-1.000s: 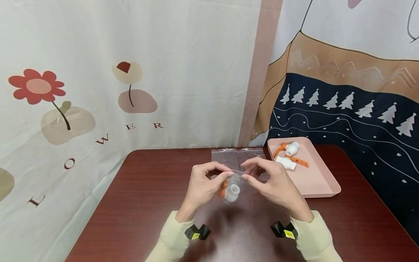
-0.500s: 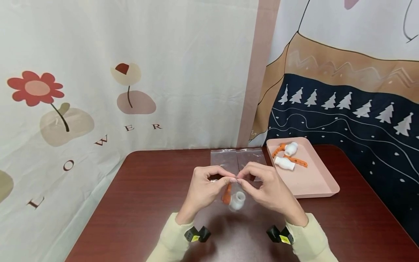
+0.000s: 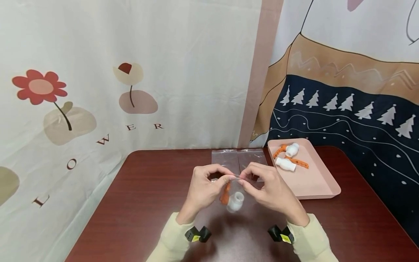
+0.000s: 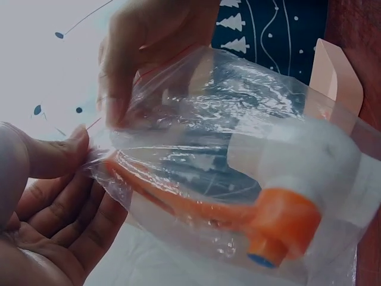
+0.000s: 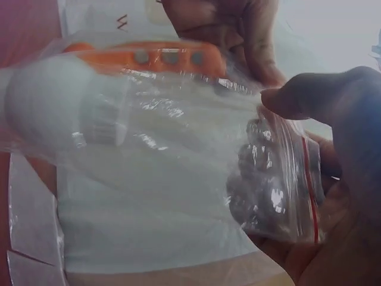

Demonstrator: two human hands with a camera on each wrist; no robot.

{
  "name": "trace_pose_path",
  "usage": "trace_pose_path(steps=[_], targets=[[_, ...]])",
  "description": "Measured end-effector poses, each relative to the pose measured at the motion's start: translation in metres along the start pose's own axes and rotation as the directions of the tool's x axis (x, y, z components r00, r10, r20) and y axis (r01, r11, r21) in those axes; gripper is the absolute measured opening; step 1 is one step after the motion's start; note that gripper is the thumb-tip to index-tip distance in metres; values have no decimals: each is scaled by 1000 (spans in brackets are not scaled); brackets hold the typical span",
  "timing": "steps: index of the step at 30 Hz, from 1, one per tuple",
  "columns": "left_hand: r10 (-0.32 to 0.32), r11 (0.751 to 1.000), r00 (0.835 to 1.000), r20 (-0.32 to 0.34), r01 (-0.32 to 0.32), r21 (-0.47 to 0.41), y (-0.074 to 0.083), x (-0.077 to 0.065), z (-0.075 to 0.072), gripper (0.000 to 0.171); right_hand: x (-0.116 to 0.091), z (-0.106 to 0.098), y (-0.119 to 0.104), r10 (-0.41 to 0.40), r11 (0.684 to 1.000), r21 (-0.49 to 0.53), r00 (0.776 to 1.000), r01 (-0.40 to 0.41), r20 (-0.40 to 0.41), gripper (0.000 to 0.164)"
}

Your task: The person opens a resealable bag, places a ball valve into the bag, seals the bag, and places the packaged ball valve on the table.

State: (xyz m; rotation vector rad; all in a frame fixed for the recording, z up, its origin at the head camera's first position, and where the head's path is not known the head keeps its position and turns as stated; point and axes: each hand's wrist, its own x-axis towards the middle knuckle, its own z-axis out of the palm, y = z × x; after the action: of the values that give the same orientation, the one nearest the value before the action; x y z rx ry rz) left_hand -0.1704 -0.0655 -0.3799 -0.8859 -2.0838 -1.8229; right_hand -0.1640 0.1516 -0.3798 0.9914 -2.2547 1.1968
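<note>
A clear zip bag [image 4: 172, 125] with a red line along its seal hangs between my hands above the table. Inside it is a white plastic ball valve [image 3: 235, 201] with an orange handle [image 4: 286, 220]. My left hand [image 3: 204, 187] pinches the bag's mouth between thumb and fingertips. From the other side, my right hand [image 3: 271, 185] pinches the same edge, its fingertips almost meeting the left ones. The right wrist view shows the seal strip [image 5: 309, 185] running down by the right hand's fingers. Whether the seal is closed along its whole length I cannot tell.
A pink tray [image 3: 317, 182] at the right holds white valve pieces [image 3: 286, 164] and orange handles [image 3: 297, 162]. Flat clear zip bags [image 3: 224, 157] lie at the back of the dark red table [image 3: 147, 196]. A printed curtain [image 3: 196, 72] hangs behind.
My fingertips have come closer together along the bag's edge, the right hand shifting left and slightly down. The bagged valve hangs a little lower and further right than a second ago.
</note>
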Motion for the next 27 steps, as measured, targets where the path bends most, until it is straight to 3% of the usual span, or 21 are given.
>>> trace_pose_path(steps=[7, 12, 21, 27], targets=[[-63, 998, 998, 29, 63, 5, 0, 1, -2, 8, 0, -2, 1, -31, 999, 37, 999, 32, -19, 19], [-42, 999, 997, 71, 41, 16, -3, 2, 2, 8, 1, -3, 1, -42, 997, 57, 999, 43, -22, 21], [38, 998, 998, 42, -36, -43, -5, 0, 5, 4, 1, -2, 0, -26, 997, 68, 1000, 27, -6, 18], [-20, 998, 1000, 14, 20, -54, -1, 0, 3, 2, 1, -2, -1, -14, 996, 89, 999, 17, -29, 18]])
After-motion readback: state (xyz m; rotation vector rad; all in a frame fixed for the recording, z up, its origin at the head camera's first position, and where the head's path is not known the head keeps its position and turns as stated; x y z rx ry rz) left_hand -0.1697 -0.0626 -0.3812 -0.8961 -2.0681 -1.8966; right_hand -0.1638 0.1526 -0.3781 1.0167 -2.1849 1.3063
